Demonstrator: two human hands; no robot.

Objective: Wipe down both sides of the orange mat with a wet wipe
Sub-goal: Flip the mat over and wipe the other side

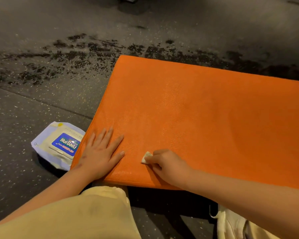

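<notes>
Head view is showing a dark speckled floor (41, 69), and the orange mat (205, 109) is lying on it right in front of the person, its near edge just beside their knees. Its upper face is looking pebbled and slightly shiny, with a faint darker smudge toward the middle; the underside is hidden. A pack of wipes (59, 145) is sitting on the floor against the mat's left edge, and its lid is looking closed. The left hand (100, 152) is pressing flat on the near left corner, fingers (116, 144) straight and spread, steadying the mat. The right hand (167, 164) is curling round a small folded wet wipe (146, 157), pinching it and holding it against the surface near the front edge. I am judging that the upward face is being wiped now. The next move is calling for long strokes outward over the far and right areas, left hand pressing down, before the mat gets flipped for its other side.
</notes>
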